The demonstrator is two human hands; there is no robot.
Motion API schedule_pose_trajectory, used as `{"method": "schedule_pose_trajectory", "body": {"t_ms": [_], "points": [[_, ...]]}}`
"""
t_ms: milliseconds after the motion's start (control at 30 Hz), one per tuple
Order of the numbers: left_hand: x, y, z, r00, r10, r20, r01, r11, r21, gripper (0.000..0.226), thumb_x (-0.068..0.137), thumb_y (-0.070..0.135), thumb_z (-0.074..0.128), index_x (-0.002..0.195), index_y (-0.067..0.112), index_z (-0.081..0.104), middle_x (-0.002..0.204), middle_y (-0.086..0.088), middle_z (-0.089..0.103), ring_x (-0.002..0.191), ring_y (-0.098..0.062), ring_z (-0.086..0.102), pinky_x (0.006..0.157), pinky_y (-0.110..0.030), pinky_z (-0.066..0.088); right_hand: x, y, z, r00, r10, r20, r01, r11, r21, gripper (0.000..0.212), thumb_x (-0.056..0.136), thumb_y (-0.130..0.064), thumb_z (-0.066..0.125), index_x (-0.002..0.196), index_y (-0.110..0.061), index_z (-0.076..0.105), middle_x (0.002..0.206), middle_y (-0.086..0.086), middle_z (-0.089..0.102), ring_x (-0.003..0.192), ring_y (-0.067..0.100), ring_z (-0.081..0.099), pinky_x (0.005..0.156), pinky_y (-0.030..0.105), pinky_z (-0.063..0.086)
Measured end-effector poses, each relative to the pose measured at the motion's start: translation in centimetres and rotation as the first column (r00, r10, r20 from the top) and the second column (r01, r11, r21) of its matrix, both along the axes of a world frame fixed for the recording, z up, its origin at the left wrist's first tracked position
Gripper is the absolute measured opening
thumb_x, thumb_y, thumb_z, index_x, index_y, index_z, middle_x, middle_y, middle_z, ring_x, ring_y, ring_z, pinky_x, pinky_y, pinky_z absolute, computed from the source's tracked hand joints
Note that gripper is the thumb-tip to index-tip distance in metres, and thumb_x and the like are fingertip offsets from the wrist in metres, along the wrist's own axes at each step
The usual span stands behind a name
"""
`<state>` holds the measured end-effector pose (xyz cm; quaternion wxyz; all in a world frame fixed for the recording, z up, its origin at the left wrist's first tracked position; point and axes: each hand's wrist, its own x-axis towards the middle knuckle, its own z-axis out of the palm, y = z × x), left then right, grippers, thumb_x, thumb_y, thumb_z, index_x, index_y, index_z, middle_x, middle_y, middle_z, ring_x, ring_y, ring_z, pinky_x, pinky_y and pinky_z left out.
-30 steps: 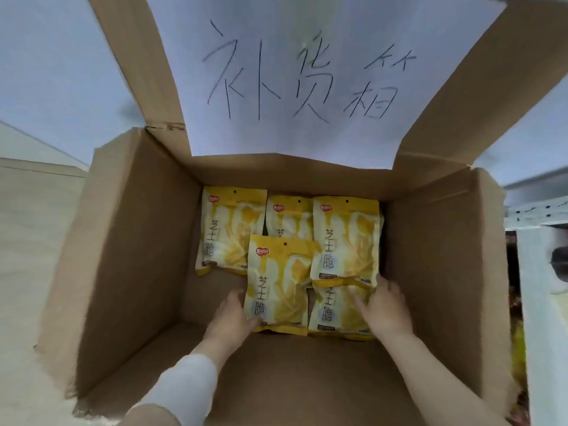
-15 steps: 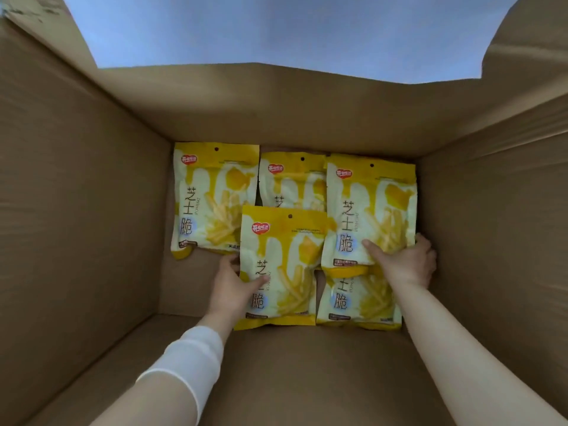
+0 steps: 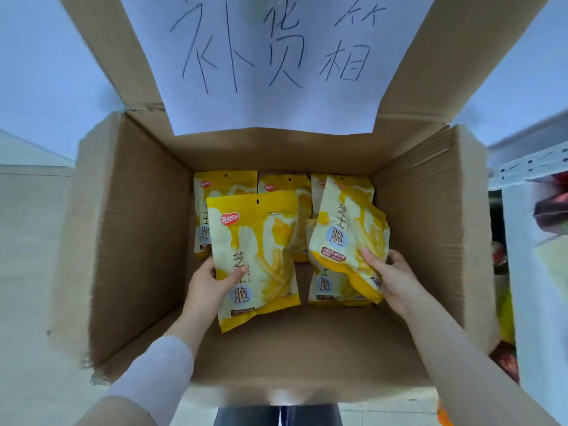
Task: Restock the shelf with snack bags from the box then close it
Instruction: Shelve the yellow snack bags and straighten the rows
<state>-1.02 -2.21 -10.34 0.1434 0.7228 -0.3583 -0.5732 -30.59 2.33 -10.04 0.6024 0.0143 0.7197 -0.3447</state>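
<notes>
Six snack bags (image 3: 255,259) and one cardboard box (image 3: 138,241).

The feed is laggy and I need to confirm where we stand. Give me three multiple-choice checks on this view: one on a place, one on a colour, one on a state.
1. Where is the handwritten paper sheet?
A. on the floor
B. on the raised far flap of the cardboard box
C. lying flat on the bags

2. What is the main colour of the snack bags?
A. red
B. green
C. yellow

3. What are the hands doing?
A. both are empty
B. the left hand and the right hand each grip one bag
C. only the left grips a bag

Answers:
1. B, the sheet sits on the upright flap above the opening.
2. C, every pack shows yellow with white.
3. B, each hand's fingers curl round a raised bag.
</notes>
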Motion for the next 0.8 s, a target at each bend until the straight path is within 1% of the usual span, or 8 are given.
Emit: {"method": "schedule_pose_trajectory", "body": {"t_ms": [100, 167, 233, 333, 500, 633, 700, 800], "points": [[0.9, 0.6, 5.1, 0.991, 0.064, -0.114, -0.072, 0.995, -0.067, 0.02, 0.079, 0.015, 0.073, 0.094, 0.025, 0.065, 0.094, 0.008, 0.071, 0.086, -0.011, 0.069, 0.068, -0.027, 0.055, 1.0, 2.2, 4.4, 0.999, -0.029, -0.016, 0.028, 0.996, -0.079, 0.077, 0.06, -0.036, 0.074, 0.127, -0.013, 0.043, 0.114, 0.01, 0.064, 0.097, 0.026, 0.065, 0.081, 0.044, 0.055], [1.5, 1.2, 8.2, 0.985, 0.072, -0.155, -0.089, 0.99, -0.107, 0.019, 0.08, 0.011, 0.072, 0.093, 0.024, 0.065, 0.09, 0.008, 0.072, 0.082, -0.009, 0.069, 0.065, -0.024, 0.055, 1.7, 3.8, 7.2, 0.997, -0.062, -0.049, 0.056, 0.991, -0.119, 0.06, 0.07, -0.039, 0.069, 0.12, -0.013, 0.049, 0.107, 0.008, 0.066, 0.086, 0.022, 0.069, 0.067, 0.035, 0.057], [2.5, 2.0, 11.4, 0.979, 0.067, -0.193, -0.094, 0.986, -0.137, 0.019, 0.08, 0.009, 0.072, 0.094, 0.021, 0.065, 0.09, 0.007, 0.072, 0.079, -0.007, 0.07, 0.061, -0.02, 0.055, 2.6, 5.6, 10.2, 0.993, -0.102, -0.065, 0.092, 0.986, -0.14, 0.027, 0.082, -0.033, 0.064, 0.103, -0.019, 0.055, 0.091, 0.004, 0.069, 0.066, 0.016, 0.071, 0.049, 0.026, 0.055], [4.0, 3.7, 16.6, 0.973, 0.001, -0.233, -0.044, 0.983, -0.18, 0.021, 0.08, 0.01, 0.072, 0.099, 0.016, 0.066, 0.094, 0.003, 0.073, 0.081, -0.011, 0.071, 0.06, -0.019, 0.055, 3.6, 8.6, 15.5, 0.986, -0.168, 0.009, 0.166, 0.966, -0.197, 0.013, 0.085, -0.024, 0.062, 0.097, -0.021, 0.059, 0.075, -0.001, 0.074, 0.062, 0.016, 0.071, 0.047, 0.029, 0.055], [5.9, 6.8, 25.3, 0.958, -0.104, -0.268, 0.036, 0.969, -0.245, 0.017, 0.083, 0.013, 0.068, 0.099, 0.017, 0.067, 0.095, -0.002, 0.073, 0.075, -0.009, 0.071, 0.055, -0.017, 0.053, 3.8, 13.4, 26.5, 0.947, -0.316, 0.066, 0.315, 0.863, -0.394, 0.041, 0.078, -0.028, 0.061, 0.117, -0.019, 0.058, 0.096, 0.0, 0.074, 0.083, 0.018, 0.072, 0.059, 0.034, 0.058], [4.2, 8.4, 30.4, 0.916, -0.264, -0.303, 0.168, 0.936, -0.309, 0.012, 0.085, 0.008, 0.065, 0.096, 0.013, 0.066, 0.089, -0.003, 0.072, 0.068, -0.007, 0.07, 0.054, -0.016, 0.053, 1.3, 16.8, 34.6, 0.891, -0.448, -0.078, 0.36, 0.8, -0.481, 0.1, 0.041, -0.052, 0.089, 0.127, -0.016, 0.054, 0.118, 0.009, 0.066, 0.103, 0.028, 0.066, 0.088, 0.051, 0.052], [2.1, 8.9, 32.5, 0.882, -0.35, -0.315, 0.238, 0.909, -0.341, 0.014, 0.084, 0.009, 0.067, 0.096, 0.014, 0.068, 0.088, -0.003, 0.074, 0.076, -0.015, 0.071, 0.063, -0.025, 0.055, -0.3, 18.7, 37.6, 0.854, -0.503, -0.135, 0.365, 0.763, -0.533, 0.105, 0.038, -0.062, 0.085, 0.128, -0.017, 0.054, 0.121, 0.008, 0.064, 0.108, 0.029, 0.063, 0.094, 0.053, 0.046], [-2.2, 9.5, 35.5, 0.832, -0.443, -0.335, 0.308, 0.87, -0.385, 0.013, 0.083, 0.012, 0.068, 0.094, 0.018, 0.069, 0.087, 0.001, 0.075, 0.082, -0.021, 0.072, 0.071, -0.034, 0.055, -2.9, 21.7, 41.4, 0.778, -0.577, -0.247, 0.341, 0.719, -0.605, 0.097, 0.04, -0.068, 0.081, 0.122, -0.022, 0.058, 0.117, 0.002, 0.067, 0.105, 0.023, 0.065, 0.094, 0.048, 0.048]]}}
